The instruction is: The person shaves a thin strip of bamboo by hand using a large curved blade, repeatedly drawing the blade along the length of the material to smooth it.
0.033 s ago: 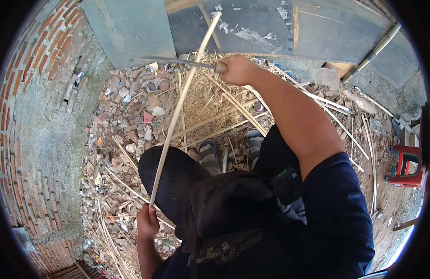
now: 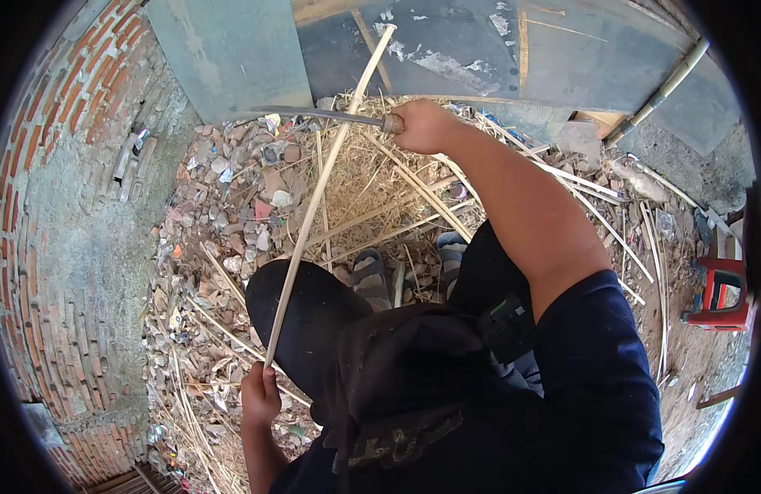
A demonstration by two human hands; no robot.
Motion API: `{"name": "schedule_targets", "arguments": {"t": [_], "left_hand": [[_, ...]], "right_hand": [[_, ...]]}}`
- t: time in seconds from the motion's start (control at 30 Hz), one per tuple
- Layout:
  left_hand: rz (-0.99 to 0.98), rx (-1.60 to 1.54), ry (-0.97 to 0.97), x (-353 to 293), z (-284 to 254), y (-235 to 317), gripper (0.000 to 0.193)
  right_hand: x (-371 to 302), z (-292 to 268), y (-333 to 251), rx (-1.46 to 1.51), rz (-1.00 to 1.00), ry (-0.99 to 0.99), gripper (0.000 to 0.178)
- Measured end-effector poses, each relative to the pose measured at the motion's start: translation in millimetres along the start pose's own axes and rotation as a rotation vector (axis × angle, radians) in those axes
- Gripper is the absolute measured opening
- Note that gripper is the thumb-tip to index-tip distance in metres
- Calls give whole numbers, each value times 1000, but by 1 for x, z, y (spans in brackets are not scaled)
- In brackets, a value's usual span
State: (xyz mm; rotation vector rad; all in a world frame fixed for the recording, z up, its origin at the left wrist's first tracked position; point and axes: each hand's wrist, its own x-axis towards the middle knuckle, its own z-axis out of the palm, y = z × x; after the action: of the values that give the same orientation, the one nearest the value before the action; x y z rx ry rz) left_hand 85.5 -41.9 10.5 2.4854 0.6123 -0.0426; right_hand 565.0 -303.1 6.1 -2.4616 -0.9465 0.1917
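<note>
A long pale strip, likely bamboo [image 2: 311,206], slants from my lower left up to the far wall side, passing over my left knee. Its near end is gripped in my left hand [image 2: 261,395], fingers closed round it. Out in front, my right hand [image 2: 424,125] is wrapped round the wooden handle of a long-bladed knife [image 2: 331,114]. The blade points left and crosses the strip near its upper part, seemingly touching it. Below the blade lies a heap of pale shavings [image 2: 360,169].
Rubble [image 2: 232,198] and loose pale strips [image 2: 422,188] cover the ground around my sandalled feet. A worn brick wall [image 2: 76,247] rises on the left. Grey-blue panels [image 2: 479,53] stand at the far side. A red plastic stool [image 2: 721,295] is at the right.
The far end of the strip has shifted very slightly to the right, and the blade has tilted a little. Both hands keep their grip in nearly the same places.
</note>
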Motion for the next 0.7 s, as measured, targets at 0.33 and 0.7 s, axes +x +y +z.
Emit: {"name": "schedule_targets", "arguments": {"t": [0.33,0.7], "left_hand": [[72,11,102,-4,7,-5,34],[-49,-184,16,-10,4,-5,42]], "right_hand": [[-5,-16,-29,21,35,-223,20],[-6,-11,-52,-164,-143,-229,21]]}}
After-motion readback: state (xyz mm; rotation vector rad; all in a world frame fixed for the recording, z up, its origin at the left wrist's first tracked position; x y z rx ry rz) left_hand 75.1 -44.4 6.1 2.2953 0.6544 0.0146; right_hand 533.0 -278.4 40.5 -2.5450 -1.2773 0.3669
